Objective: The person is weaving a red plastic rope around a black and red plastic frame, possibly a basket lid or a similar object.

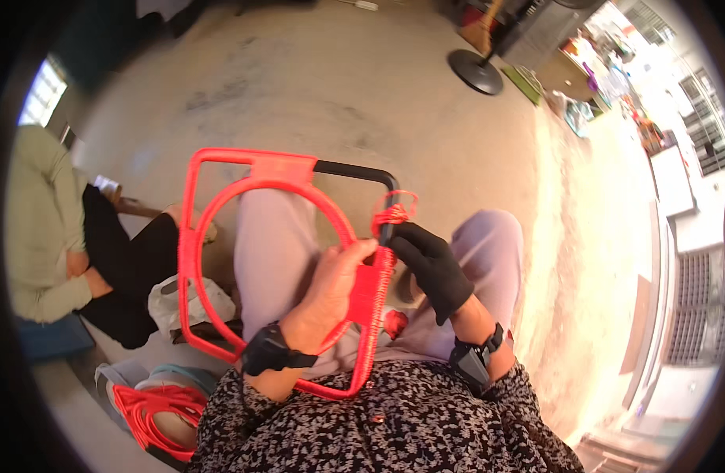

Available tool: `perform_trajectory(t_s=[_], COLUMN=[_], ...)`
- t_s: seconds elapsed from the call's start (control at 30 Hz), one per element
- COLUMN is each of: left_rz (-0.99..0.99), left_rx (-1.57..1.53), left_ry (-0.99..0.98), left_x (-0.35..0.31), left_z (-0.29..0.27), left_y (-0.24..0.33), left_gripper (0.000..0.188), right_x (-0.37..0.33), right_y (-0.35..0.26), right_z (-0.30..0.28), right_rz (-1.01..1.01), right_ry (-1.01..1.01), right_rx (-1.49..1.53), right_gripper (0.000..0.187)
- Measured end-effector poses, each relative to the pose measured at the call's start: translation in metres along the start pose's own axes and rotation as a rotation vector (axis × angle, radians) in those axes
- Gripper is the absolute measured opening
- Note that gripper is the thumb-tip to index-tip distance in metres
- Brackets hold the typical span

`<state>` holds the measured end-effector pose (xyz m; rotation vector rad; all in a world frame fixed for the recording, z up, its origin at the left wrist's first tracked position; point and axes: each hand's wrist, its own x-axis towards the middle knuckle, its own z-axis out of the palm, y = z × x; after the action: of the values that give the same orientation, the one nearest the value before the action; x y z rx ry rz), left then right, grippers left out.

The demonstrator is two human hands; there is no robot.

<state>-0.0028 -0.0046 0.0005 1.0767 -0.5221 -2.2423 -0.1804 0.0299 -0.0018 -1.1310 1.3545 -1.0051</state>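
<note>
A square frame with a round ring inside stands tilted over my lap, mostly wrapped in red cord. Its upper right corner is a bare black bar. My left hand is closed on the right side of the frame, its thumb lying along the red wrapping. My right hand, in a black glove, pinches at that same side, just below a small bundle of red cord looped around the black bar. The glove partly hides its fingertips.
To my left sits another person with hands together. A white plastic bag lies between us, and more red cord rests in a container at lower left. A black round stand base is on the floor at the far right.
</note>
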Motion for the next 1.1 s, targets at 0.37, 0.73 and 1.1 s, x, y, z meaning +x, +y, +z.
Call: perform_trajectory(t_s=[0.37, 0.73, 1.1], left_rz=[-0.023, 0.089, 0.11], left_rx=[-0.147, 0.04, 0.028], left_ry=[-0.205, -0.095, -0.077], left_x=[0.014, 0.007, 0.001], left_z=[-0.007, -0.01, -0.011], left_y=[-0.004, -0.004, 0.004], left_gripper=[0.037, 0.015, 0.019], right_x=[0.007, -0.031, -0.137], right_y=[-0.01, -0.022, 0.015], right_z=[-0.016, -0.036, -0.165], right_rz=[0.105, -0.389, -0.064], right_ry=[-0.174, 0.276, 0.826], right_rx=[0.243, 0.021, 0.503], right_gripper=[0.031, 0.035, 0.035])
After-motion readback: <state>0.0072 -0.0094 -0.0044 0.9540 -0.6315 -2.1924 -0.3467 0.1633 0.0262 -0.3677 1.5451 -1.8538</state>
